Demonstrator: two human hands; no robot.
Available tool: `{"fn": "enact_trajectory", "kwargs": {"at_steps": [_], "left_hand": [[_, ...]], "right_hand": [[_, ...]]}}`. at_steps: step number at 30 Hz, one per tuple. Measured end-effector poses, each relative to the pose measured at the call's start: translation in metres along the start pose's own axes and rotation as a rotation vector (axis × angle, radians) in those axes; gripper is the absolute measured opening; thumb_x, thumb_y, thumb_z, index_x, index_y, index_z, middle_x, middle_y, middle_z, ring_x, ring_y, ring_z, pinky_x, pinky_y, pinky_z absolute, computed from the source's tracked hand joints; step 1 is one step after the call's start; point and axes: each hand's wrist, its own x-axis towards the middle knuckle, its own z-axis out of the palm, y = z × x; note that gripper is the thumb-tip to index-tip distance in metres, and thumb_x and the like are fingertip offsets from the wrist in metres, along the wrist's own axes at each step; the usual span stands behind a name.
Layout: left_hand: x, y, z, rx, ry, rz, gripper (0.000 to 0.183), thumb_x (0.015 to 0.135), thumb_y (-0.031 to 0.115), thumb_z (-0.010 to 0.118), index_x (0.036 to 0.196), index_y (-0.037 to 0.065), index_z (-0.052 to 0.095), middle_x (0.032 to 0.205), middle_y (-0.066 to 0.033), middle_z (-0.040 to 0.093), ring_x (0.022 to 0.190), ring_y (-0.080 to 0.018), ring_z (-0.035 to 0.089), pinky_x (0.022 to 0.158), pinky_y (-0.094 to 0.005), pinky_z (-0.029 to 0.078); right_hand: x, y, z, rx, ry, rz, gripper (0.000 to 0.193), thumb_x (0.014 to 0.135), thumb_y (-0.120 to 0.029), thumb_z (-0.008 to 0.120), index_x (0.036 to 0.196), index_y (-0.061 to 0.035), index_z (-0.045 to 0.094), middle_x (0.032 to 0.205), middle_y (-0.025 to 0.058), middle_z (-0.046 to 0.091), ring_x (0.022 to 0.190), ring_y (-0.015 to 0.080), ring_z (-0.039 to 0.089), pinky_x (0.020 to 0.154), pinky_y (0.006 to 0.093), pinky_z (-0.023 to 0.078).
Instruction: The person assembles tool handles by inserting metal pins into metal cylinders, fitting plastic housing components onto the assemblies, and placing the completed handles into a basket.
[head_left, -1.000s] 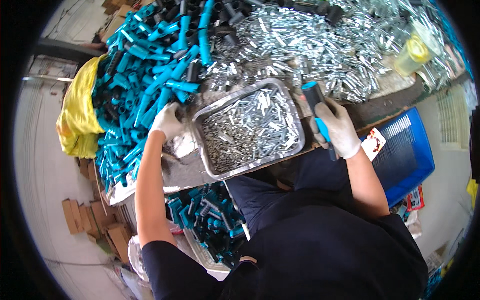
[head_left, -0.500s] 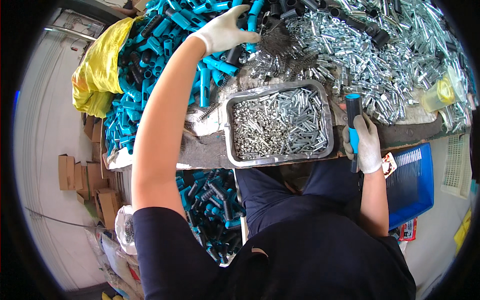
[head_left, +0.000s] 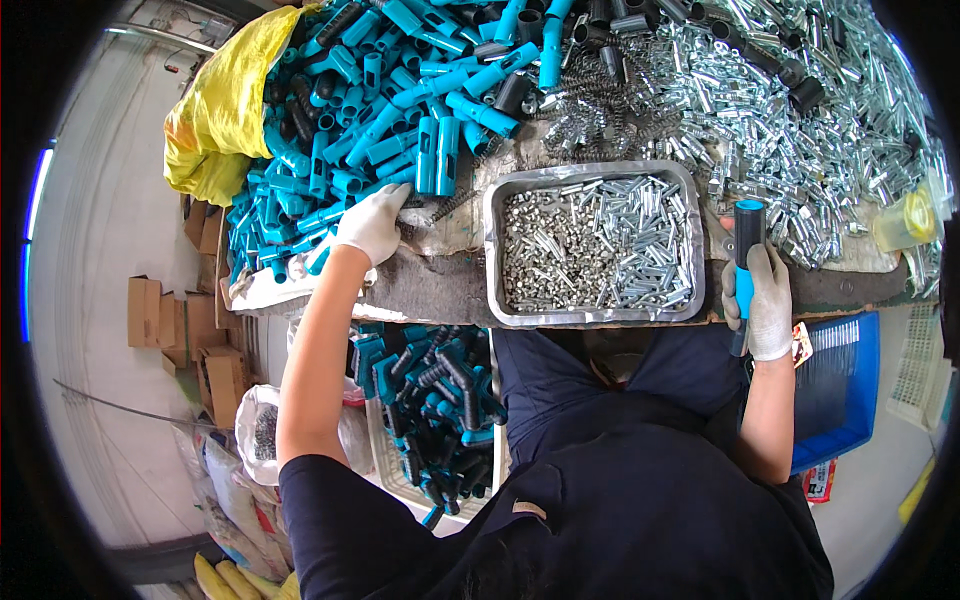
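Observation:
My right hand [head_left: 769,305], in a white glove, is closed round an upright black tube [head_left: 748,235] with a teal top opening and a teal middle section. It holds the tube at the bench's front edge, right of a grey tray [head_left: 492,250] of small metal pins [head_left: 640,240] and short metal pieces [head_left: 540,250]. My left hand [head_left: 372,224], also gloved, rests low at the near edge of a heap of teal plastic tube parts [head_left: 385,130]. Its thumb and fingers look apart, beside dark coil springs [head_left: 455,200] on the bench; the fingertips are partly hidden.
Springs [head_left: 600,110] and a large heap of shiny metal parts [head_left: 790,150] cover the back right. A yellow sack [head_left: 215,120] stands at the left. Below the bench are a crate of teal-and-black parts [head_left: 440,400] and a blue bin [head_left: 835,390]. A yellow-lidded cup [head_left: 905,222] lies right.
My left hand has drawn back from the far side of the teal heap to its near edge. My right hand keeps its grip on the tube. The whole view has shifted slightly.

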Motion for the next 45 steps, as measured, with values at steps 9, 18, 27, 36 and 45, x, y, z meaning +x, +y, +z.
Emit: {"fn": "enact_trajectory", "kwargs": {"at_steps": [9,18,27,36,45], "left_hand": [[0.022,-0.018,-0.016,0.429,0.045,-0.100,0.070,0.065,0.008,0.067,0.132,0.004,0.051,0.154,-0.0162,0.031,0.142,-0.0327,0.031,0.112,-0.0481,0.034],[0.051,-0.007,-0.063,0.208,-0.405,-0.121,0.034,0.069,0.021,0.063,0.098,0.006,0.074,0.093,-0.0108,0.073,0.096,-0.0315,0.067,0.093,-0.0395,0.052],[0.015,-0.006,-0.017,0.242,-0.270,0.000,0.079,0.067,0.023,0.070,0.141,0.007,0.047,0.147,-0.0110,0.046,0.128,-0.0313,0.046,0.109,-0.0362,0.040],[0.035,-0.011,0.005,0.395,-0.173,0.079,0.054,0.067,0.006,0.070,0.119,0.009,0.056,0.124,-0.0071,0.057,0.115,-0.0289,0.059,0.087,-0.0392,0.054],[0.048,-0.041,0.020,0.405,-0.047,0.268,0.019,0.083,0.003,0.055,0.097,0.012,0.065,0.097,-0.0095,0.065,0.093,-0.0302,0.066,0.080,-0.0405,0.056]], "right_hand": [[-0.001,-0.004,0.005,0.003,-0.033,-0.036,0.043,0.101,-0.040,0.049,0.130,-0.0094,0.056,0.063,0.0004,0.051,0.041,0.0054,0.042,0.035,0.0209,0.031],[-0.003,-0.005,0.006,0.001,0.003,-0.036,0.043,0.102,-0.039,0.047,0.131,-0.0079,0.055,0.063,0.0002,0.051,0.041,0.0052,0.042,0.035,0.0211,0.030],[-0.003,-0.007,0.009,-0.027,-0.009,-0.024,0.044,0.102,-0.039,0.047,0.132,-0.0080,0.054,0.062,-0.0007,0.049,0.041,0.0052,0.042,0.035,0.0210,0.030],[-0.003,-0.004,0.009,-0.023,-0.016,-0.055,0.045,0.101,-0.040,0.047,0.133,-0.0080,0.054,0.063,-0.0008,0.050,0.041,0.0052,0.042,0.035,0.0215,0.031],[-0.003,-0.007,0.011,-0.019,-0.001,-0.038,0.043,0.101,-0.041,0.049,0.127,-0.0071,0.056,0.063,0.0002,0.050,0.042,0.0061,0.043,0.035,0.0214,0.030]]}}
